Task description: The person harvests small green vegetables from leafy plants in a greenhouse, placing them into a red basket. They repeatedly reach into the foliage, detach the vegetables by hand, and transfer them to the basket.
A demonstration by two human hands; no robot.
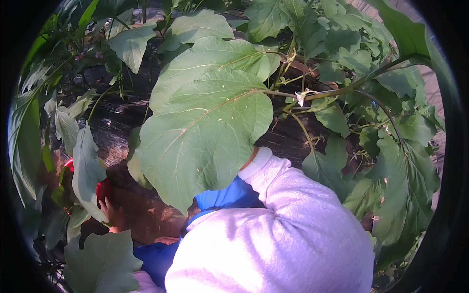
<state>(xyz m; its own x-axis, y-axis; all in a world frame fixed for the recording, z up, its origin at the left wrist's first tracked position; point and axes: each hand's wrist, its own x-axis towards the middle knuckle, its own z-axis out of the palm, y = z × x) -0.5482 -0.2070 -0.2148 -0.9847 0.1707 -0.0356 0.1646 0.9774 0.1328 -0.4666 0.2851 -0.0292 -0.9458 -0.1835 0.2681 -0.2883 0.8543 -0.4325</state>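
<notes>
My left hand (113,215) is at the lower left, its fingers raised beside a red object (103,191) that is partly behind a drooping leaf (86,172). Whether the fingers touch it cannot be told. My right hand is hidden beneath a large broad eggplant leaf (205,121); only the wrist shows between that leaf and the cuff of a light sleeve (258,161). What the right hand holds, if anything, is not visible. A thick stem (340,91) with a pale flower (301,97) crosses to the right of the big leaf.
Dark plastic film (117,121) covers the ground under the plants. Leafy stems stand on both sides, with more foliage (406,186) hanging close on the right. Bare brown soil (146,216) shows near the left hand. Paving (438,102) runs along the far right.
</notes>
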